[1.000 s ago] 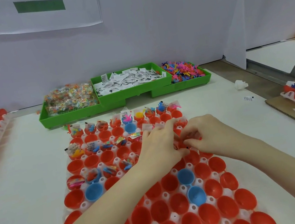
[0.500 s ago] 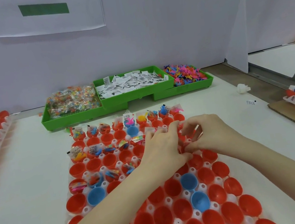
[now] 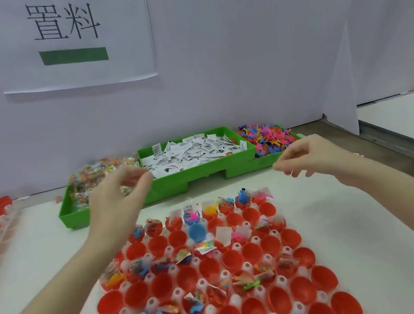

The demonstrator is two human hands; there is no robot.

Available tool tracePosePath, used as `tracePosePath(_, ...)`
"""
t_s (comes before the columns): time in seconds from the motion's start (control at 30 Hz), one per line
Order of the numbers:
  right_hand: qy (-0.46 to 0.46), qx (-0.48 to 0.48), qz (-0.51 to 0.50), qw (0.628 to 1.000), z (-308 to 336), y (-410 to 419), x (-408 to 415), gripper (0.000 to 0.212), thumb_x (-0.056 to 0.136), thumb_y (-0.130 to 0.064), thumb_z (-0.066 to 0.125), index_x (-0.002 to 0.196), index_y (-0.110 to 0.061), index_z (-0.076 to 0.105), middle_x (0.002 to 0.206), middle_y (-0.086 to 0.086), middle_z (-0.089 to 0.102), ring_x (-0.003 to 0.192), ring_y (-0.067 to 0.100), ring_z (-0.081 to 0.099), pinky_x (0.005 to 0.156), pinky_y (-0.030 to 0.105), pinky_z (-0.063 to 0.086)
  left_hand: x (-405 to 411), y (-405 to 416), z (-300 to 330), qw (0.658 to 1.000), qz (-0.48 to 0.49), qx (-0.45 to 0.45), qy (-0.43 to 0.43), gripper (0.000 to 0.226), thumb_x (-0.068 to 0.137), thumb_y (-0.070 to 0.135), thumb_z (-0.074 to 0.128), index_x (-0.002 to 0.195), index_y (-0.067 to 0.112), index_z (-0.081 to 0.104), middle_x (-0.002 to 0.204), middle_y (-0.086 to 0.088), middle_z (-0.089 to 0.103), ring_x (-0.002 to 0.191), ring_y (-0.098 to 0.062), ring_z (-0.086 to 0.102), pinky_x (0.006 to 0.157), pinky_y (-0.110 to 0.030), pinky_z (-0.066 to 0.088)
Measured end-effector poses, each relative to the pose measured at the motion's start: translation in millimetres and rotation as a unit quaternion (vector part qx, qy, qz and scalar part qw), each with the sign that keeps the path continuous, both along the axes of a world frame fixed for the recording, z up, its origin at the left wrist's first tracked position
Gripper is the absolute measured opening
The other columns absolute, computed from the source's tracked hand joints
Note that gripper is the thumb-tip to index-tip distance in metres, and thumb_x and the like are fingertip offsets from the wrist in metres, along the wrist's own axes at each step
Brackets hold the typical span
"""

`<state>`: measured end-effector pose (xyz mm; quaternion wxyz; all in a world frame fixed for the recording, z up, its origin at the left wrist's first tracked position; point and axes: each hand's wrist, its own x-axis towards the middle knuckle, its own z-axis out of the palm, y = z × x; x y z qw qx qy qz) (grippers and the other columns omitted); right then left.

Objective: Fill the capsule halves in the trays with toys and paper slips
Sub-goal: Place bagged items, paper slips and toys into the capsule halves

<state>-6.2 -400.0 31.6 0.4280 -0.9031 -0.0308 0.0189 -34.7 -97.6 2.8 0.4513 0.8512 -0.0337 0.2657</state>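
White surface [image 3: 349, 214] holds the capsule tray [image 3: 208, 281] — left hand [image 3: 116, 200] and right hand [image 3: 316, 157] hover beyond it, fingers loose, holding nothing, near the green bins [image 3: 202, 168].

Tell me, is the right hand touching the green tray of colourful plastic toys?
Apart. In the head view the right hand hangs in the air, with green tray wall showing beyond its fingertips.

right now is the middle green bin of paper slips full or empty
Full. The middle green bin is heaped with white paper slips nearly to its rim, hiding its floor. Neither the left hand nor the right hand touches it.
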Motion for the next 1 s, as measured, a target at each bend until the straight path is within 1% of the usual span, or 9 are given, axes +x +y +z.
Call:
tracePosePath(0.07,-0.058,-0.016,-0.108,0.992,-13.9,-4.6,40.4,0.010,0.082,-0.013,0.065,0.077,-0.005,0.068,0.075,0.009,0.066,0.074,0.018,0.056,0.056,0.018,0.045,25.7,37.4,-5.3,0.995,0.089,0.009,0.052,0.022,0.091,0.026,0.055,0.098,0.009,0.067,0.093,-0.007,0.065,0.082,-0.017,0.053,0.074,-0.029,0.036)
tracePosePath(0.13,-0.063,-0.076,-0.174,0.980,-28.0,-6.5,77.2,0.017,0.085,-0.011,0.057,0.090,0.001,0.069,0.098,0.014,0.067,0.093,0.025,0.058,0.079,0.030,0.047,44.7,66.1,-12.8,0.983,0.119,0.068,0.123,0.030,0.094,0.026,0.050,0.100,0.002,0.066,0.088,-0.014,0.063,0.082,-0.026,0.052,0.070,-0.032,0.035)
tracePosePath(0.2,-0.037,-0.115,-0.183,0.976,-38.2,-3.4,105.7,0.023,0.089,-0.015,0.053,0.103,-0.006,0.068,0.115,0.010,0.064,0.107,0.026,0.055,0.094,0.039,0.044,58.8,85.3,-20.1,0.958,0.110,0.156,0.214,0.040,0.096,0.032,0.043,0.105,-0.001,0.065,0.085,-0.018,0.062,0.080,-0.030,0.052,0.066,-0.034,0.035)
tracePosePath(0.27,-0.023,-0.143,-0.165,0.976,-45.4,4.8,127.6,0.026,0.091,-0.019,0.051,0.111,-0.011,0.065,0.123,0.007,0.061,0.112,0.026,0.054,0.097,0.042,0.043,69.3,97.5,-28.0,0.932,0.111,0.215,0.269,0.048,0.096,0.042,0.036,0.111,0.005,0.063,0.095,-0.018,0.064,0.088,-0.030,0.054,0.073,-0.035,0.041)
tracePosePath(0.4,-0.016,-0.190,-0.166,0.967,-53.1,16.4,155.1,0.028,0.087,-0.014,0.052,0.111,-0.007,0.064,0.116,0.011,0.064,0.102,0.027,0.058,0.092,0.041,0.048,87.9,98.8,-45.6,0.879,0.140,0.327,0.317,0.054,0.095,0.053,0.025,0.112,0.014,0.058,0.102,-0.009,0.063,0.090,-0.024,0.054,0.081,-0.032,0.041)
tracePosePath(0.53,0.029,-0.171,-0.197,0.965,-56.3,12.9,168.2,0.032,0.079,-0.005,0.062,0.111,0.002,0.062,0.119,0.016,0.061,0.103,0.028,0.059,0.092,0.040,0.048,104.2,98.3,-54.5,0.911,0.170,0.247,0.283,0.034,0.092,0.034,0.048,0.102,0.005,0.064,0.091,-0.013,0.063,0.077,-0.024,0.049,0.066,-0.028,0.038)
tracePosePath(0.7,-0.031,-0.172,-0.228,0.958,-59.6,13.2,171.4,0.020,0.081,-0.003,0.063,0.099,0.001,0.067,0.106,0.016,0.067,0.096,0.028,0.062,0.080,0.035,0.048,113.3,99.4,-52.2,0.927,0.210,0.157,0.268,0.012,0.081,0.015,0.063,0.082,0.003,0.064,0.062,-0.005,0.049,0.058,-0.021,0.042,0.051,-0.025,0.031)
tracePosePath(0.83,-0.057,-0.190,-0.225,0.954,-62.4,12.0,169.0,0.015,0.083,-0.010,0.064,0.097,-0.006,0.069,0.102,0.012,0.067,0.087,0.025,0.058,0.075,0.033,0.045,121.6,98.8,-53.5,0.922,0.203,0.142,0.297,0.013,0.082,0.017,0.064,0.081,0.005,0.061,0.061,-0.004,0.046,0.057,-0.020,0.040,0.057,-0.028,0.033)
tracePosePath(1.0,-0.095,-0.197,-0.212,0.953,-70.0,10.8,166.4,0.019,0.087,-0.017,0.059,0.101,-0.008,0.069,0.098,0.012,0.069,0.079,0.024,0.057,0.070,0.032,0.045,127.1,94.1,-55.5,0.919,0.207,0.143,0.304,0.024,0.085,0.015,0.061,0.067,0.003,0.050,0.058,-0.008,0.047,0.052,-0.019,0.042,0.047,-0.025,0.030)
